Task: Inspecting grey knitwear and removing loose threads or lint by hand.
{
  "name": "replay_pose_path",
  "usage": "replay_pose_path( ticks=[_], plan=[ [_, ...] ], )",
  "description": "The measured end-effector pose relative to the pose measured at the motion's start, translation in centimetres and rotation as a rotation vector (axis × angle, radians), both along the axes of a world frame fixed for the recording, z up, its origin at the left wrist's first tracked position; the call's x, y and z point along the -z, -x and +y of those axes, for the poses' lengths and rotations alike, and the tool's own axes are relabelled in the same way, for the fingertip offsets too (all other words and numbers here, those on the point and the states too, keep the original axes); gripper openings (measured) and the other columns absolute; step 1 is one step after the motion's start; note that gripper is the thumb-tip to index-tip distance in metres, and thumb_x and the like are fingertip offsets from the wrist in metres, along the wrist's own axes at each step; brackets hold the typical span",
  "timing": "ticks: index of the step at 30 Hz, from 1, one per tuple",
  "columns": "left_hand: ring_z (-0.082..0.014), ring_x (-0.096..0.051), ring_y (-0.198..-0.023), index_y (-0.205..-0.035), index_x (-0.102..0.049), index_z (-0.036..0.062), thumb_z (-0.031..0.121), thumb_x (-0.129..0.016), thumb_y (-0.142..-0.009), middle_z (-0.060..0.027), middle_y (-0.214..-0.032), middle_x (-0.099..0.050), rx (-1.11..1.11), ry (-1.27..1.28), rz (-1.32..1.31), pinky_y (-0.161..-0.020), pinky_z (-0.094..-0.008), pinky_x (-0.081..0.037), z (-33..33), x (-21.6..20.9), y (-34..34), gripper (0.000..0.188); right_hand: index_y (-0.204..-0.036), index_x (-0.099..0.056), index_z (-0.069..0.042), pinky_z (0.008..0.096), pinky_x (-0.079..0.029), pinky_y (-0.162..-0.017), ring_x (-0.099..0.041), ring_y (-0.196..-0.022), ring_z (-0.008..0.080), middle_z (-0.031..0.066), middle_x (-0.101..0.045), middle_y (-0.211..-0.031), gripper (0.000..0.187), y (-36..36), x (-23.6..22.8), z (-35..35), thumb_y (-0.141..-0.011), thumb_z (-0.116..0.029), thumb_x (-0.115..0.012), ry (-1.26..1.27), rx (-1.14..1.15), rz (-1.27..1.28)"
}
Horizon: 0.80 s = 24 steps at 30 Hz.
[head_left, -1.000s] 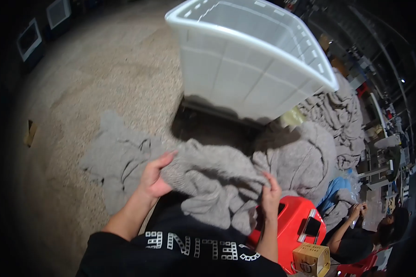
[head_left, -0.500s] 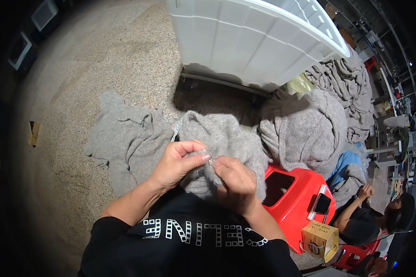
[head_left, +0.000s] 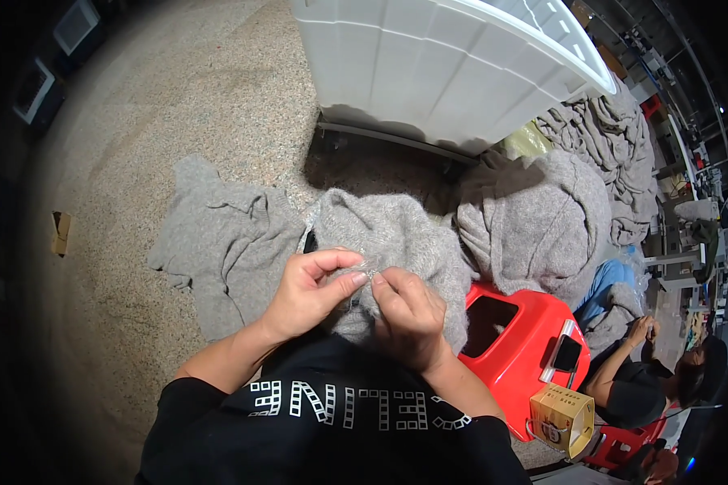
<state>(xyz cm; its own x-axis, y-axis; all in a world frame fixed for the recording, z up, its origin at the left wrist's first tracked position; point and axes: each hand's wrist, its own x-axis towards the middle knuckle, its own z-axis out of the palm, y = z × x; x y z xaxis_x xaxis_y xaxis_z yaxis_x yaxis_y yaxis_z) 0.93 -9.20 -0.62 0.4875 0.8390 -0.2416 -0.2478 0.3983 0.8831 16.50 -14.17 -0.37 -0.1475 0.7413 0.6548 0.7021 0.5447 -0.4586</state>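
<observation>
Grey knit garment (head_left: 404, 222): I have it at the centre of the frame, bunched in front of the person's dark shirt (head_left: 323, 436).
Left hand (head_left: 311, 295): thumb and forefinger pinched on a small, pale bit of that knit.
Right hand (head_left: 412, 311): close beside the left, fingertips pinched at the same spot.
Step at the fingertips: I read it as close finger work on one small place; whether that bit is loose thread or fabric edge is too small for me to tell.
Next move: I'd judge it calls for a light, steady pinch from both sides, without dragging the soft knit.
Floor, left of centre: a second grey garment (head_left: 226, 234) lies spread out, near the left forearm.
Top of the frame: a white bin (head_left: 429, 77) bounds forward reach.
Right side: a bulky grey bundle (head_left: 542, 222) and a red stool (head_left: 526, 331), with a phone (head_left: 566, 354) on it, crowd the right elbow.
Lower right: a co-worker (head_left: 627, 388), well apart from these hands.
</observation>
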Motion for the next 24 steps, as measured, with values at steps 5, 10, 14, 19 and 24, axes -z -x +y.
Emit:
replay_pose_path(
  ticks=[5,10,14,19,24],
  plan=[
    [-0.0143,-0.058,-0.075,-0.089,-0.062,-0.0055,-0.004,-0.064,-0.074,-0.0102,-0.084,-0.063,0.027,-0.599,0.268,-0.067,-0.0251,-0.047,0.4,0.0,0.6,0.015,-0.083,-0.056,0.001,0.0304,-0.049,-0.055,-0.060,-0.067,0.0236,0.0127,-0.057,-0.082,0.015,0.4,0.0,-0.1,-0.068,0.003,-0.056,0.042,0.004,0.028],
    [-0.0175,-0.061,-0.075,-0.085,-0.063,-0.0038,-0.006,-0.061,-0.073,-0.0120,-0.085,-0.064,0.105,-0.723,0.320,-0.065,-0.0261,-0.048,0.7,-0.2,1.0,0.013,-0.090,-0.056,0.004,0.0352,-0.050,-0.065,-0.059,-0.078,0.0308,0.0185,-0.056,-0.090,0.034,-0.8,-0.5,0.0,-0.057,0.009,-0.048,0.259,-0.122,0.187],
    [-0.0202,-0.062,-0.072,-0.084,-0.063,-0.0030,-0.010,-0.059,-0.068,-0.0124,-0.083,-0.064,0.140,-0.906,0.324,-0.062,-0.0269,-0.048,0.8,-0.3,1.3,0.017,-0.090,-0.056,0.003,0.0335,-0.049,-0.069,-0.058,-0.083,0.0303,0.0173,-0.056,-0.091,0.037,-1.5,-0.9,0.8,-0.055,0.009,-0.047,0.274,-0.242,0.284],
    [-0.0207,-0.062,-0.068,-0.080,-0.062,-0.0017,-0.011,-0.059,-0.064,-0.0117,-0.080,-0.063,0.077,-1.081,0.326,-0.056,-0.0265,-0.047,0.9,0.2,1.3,0.019,-0.090,-0.057,0.002,0.0312,-0.049,-0.070,-0.059,-0.080,0.0290,0.0149,-0.057,-0.090,0.037,-1.9,-0.9,1.1,-0.054,0.008,-0.049,0.394,-0.331,0.281],
    [-0.0214,-0.061,-0.063,-0.078,-0.060,0.0003,-0.013,-0.059,-0.061,-0.0106,-0.076,-0.062,-0.039,-1.261,0.324,-0.053,-0.0268,-0.047,0.8,1.2,0.7,0.021,-0.088,-0.057,0.002,0.0303,-0.048,-0.068,-0.059,-0.076,0.0278,0.0150,-0.058,-0.086,0.034,-1.3,-0.1,0.7,-0.055,0.008,-0.052,0.292,-0.289,0.346]
  ],
)
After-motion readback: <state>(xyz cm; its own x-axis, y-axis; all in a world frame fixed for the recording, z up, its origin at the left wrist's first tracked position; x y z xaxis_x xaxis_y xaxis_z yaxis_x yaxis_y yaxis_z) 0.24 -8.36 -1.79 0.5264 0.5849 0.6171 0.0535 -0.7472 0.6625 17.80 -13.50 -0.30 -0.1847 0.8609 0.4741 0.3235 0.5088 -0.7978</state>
